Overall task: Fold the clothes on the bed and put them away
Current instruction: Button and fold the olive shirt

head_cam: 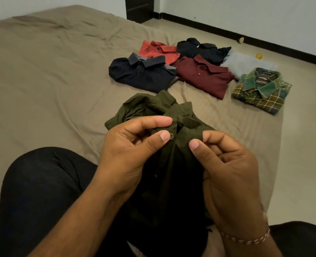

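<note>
A: What are the hands doing?

B: Both pinch the olive-green shirt near its collar; the left hand clamps the placket beside a small button, thumb and forefinger closed on the cloth; the right hand grips the opposite edge, fingers curled round the fabric; a braided bracelet sits on that wrist.

A: And where does the shirt lie?

B: It hangs over the person's lap, its upper part crumpled on the tan bedsheet; beyond it six folded garments sit near the bed's far right edge: a navy shirt, an orange shirt, a black shirt, a maroon shirt, a grey garment, and a green plaid shirt.
</note>
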Action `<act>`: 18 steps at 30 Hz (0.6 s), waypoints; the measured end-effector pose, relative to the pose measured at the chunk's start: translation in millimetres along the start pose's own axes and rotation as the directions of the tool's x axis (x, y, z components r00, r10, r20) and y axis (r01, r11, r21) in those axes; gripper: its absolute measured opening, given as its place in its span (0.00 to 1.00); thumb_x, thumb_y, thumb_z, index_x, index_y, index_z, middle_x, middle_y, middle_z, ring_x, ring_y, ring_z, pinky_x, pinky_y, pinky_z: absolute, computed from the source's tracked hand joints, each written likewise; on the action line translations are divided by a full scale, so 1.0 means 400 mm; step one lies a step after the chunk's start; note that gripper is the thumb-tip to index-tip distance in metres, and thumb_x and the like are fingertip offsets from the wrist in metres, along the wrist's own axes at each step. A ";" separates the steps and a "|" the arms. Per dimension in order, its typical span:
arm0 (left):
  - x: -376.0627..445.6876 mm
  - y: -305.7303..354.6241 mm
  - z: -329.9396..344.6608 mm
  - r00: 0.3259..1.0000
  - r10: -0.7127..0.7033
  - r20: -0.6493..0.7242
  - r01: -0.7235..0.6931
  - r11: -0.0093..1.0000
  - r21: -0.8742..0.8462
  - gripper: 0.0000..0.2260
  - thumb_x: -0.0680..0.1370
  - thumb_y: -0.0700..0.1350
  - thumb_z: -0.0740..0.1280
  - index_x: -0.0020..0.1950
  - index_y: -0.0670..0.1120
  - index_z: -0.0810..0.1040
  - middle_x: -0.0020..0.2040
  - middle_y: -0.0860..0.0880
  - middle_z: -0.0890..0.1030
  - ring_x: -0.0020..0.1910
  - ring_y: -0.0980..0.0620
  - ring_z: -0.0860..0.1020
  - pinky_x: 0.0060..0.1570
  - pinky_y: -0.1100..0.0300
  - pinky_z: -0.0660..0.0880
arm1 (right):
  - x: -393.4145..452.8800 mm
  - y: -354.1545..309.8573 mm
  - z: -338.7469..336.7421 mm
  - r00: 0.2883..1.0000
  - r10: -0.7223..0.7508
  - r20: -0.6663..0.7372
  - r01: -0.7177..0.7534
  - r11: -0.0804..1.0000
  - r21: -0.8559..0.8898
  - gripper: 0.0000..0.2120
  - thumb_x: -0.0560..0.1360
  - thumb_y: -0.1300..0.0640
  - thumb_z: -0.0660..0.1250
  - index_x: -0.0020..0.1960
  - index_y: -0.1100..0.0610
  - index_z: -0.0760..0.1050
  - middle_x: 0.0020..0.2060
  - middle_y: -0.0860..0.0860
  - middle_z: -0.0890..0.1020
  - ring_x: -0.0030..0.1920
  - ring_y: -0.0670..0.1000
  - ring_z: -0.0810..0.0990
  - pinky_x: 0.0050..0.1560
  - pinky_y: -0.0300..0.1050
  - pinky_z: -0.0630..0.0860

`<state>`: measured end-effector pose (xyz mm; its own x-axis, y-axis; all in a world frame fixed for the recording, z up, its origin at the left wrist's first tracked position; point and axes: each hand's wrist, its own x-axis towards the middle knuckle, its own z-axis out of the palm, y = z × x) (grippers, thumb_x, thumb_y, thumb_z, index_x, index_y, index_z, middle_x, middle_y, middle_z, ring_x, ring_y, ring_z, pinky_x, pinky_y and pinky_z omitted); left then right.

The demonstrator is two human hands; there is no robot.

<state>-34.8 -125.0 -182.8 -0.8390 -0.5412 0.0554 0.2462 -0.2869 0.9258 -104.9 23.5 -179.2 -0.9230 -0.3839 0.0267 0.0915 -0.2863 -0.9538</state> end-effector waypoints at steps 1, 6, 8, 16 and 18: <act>-0.004 0.000 0.000 1.000 0.005 -0.010 -0.005 1.000 -0.011 0.12 0.70 0.40 0.74 0.52 0.45 0.88 0.54 0.44 0.87 0.56 0.46 0.86 0.53 0.60 0.82 | -0.004 0.001 0.007 1.000 -0.002 -0.019 0.002 1.000 0.000 0.11 0.64 0.55 0.77 0.45 0.56 0.85 0.42 0.58 0.88 0.46 0.56 0.88 0.47 0.42 0.84; -0.025 -0.009 0.011 1.000 -0.013 -0.023 0.010 0.992 -0.126 0.11 0.71 0.38 0.73 0.52 0.43 0.87 0.52 0.41 0.87 0.54 0.44 0.86 0.52 0.58 0.83 | -0.026 0.010 0.054 0.994 -0.086 -0.068 0.076 0.987 -0.141 0.08 0.67 0.59 0.75 0.46 0.55 0.83 0.41 0.49 0.88 0.43 0.47 0.88 0.44 0.35 0.82; -0.028 -0.018 0.013 0.999 -0.011 -0.048 0.005 0.993 -0.120 0.11 0.71 0.38 0.73 0.53 0.42 0.85 0.51 0.42 0.87 0.53 0.44 0.87 0.51 0.57 0.83 | -0.029 0.014 0.064 0.992 -0.101 -0.074 0.087 0.982 -0.170 0.07 0.67 0.59 0.75 0.45 0.54 0.83 0.39 0.46 0.88 0.40 0.44 0.87 0.42 0.33 0.81; -0.034 -0.059 0.002 0.977 0.172 -0.130 -0.153 0.978 0.140 0.08 0.74 0.39 0.73 0.53 0.44 0.84 0.45 0.52 0.87 0.42 0.59 0.84 0.42 0.68 0.80 | -0.026 0.056 0.071 0.988 -0.089 -0.124 0.070 0.986 -0.153 0.05 0.66 0.57 0.76 0.42 0.51 0.86 0.42 0.50 0.88 0.43 0.47 0.87 0.45 0.35 0.81; -0.032 -0.070 -0.002 0.961 0.234 -0.149 -0.200 0.957 0.208 0.07 0.75 0.38 0.73 0.53 0.43 0.84 0.46 0.54 0.87 0.44 0.58 0.85 0.43 0.69 0.80 | -0.025 0.063 0.074 0.984 -0.114 -0.138 0.087 0.979 -0.187 0.07 0.67 0.57 0.75 0.44 0.51 0.84 0.43 0.47 0.88 0.45 0.46 0.87 0.46 0.34 0.81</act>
<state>-30.4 -110.6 -209.6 -0.6765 -0.7047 0.2137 0.3030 -0.0018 0.9530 -82.3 -6.0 -194.5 -0.9702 -0.2234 0.0936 -0.0607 -0.1499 -0.9868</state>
